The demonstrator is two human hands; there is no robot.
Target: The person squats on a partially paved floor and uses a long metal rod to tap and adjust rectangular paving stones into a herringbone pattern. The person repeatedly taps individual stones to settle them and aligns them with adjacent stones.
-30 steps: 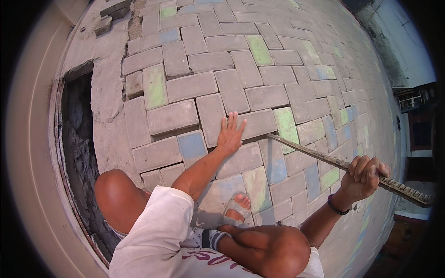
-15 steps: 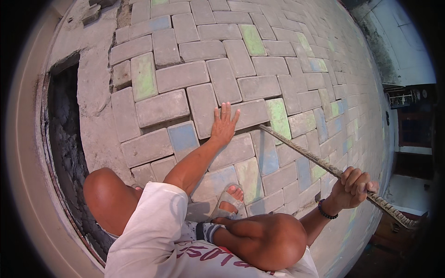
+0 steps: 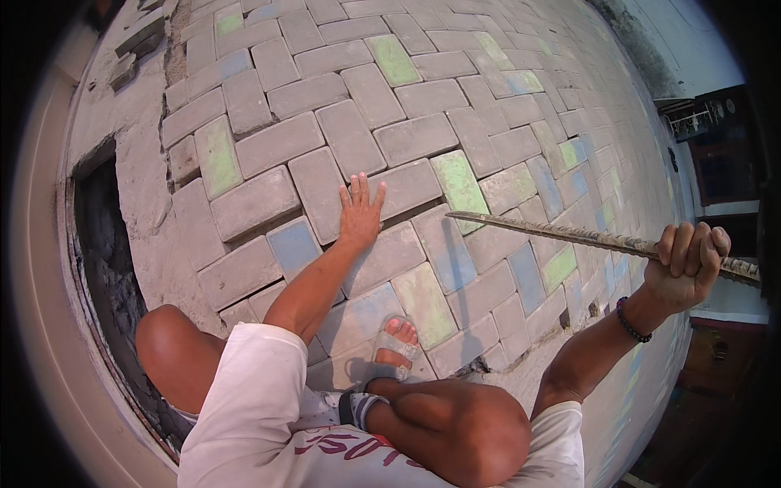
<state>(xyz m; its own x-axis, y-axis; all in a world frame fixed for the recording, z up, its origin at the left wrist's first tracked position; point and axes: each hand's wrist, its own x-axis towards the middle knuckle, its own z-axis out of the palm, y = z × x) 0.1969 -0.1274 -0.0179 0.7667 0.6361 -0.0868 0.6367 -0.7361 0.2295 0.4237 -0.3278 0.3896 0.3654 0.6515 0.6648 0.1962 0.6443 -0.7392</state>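
Note:
My left hand (image 3: 360, 213) lies with its fingers outstretched on the grey paving bricks, over the joint between an upright-set brick (image 3: 316, 189) and a crosswise brick (image 3: 403, 187). A dark gap runs along the near edge of that crosswise brick. Out to the right, my right hand (image 3: 690, 259) is wrapped round a ribbed steel rebar rod (image 3: 561, 233). The rod's flattened tip points left, above a grey brick with a blue-tinted end (image 3: 444, 248) and close to a green-painted brick (image 3: 460, 180). It appears lifted off the paving. The rod's far end runs out toward the right rim.
A long dark pit (image 3: 114, 236) lies open at the left, beside rough concrete (image 3: 142, 187). Broken brick pieces (image 3: 140, 37) sit at the far left. One raised brick (image 3: 255, 202) has a gap along its front. My sandalled foot (image 3: 396, 346) rests on the bricks.
The rod's tip has come out of the gap beside the crosswise brick, and my right hand has risen with it. My left hand remains on the bricks while the view has shifted.

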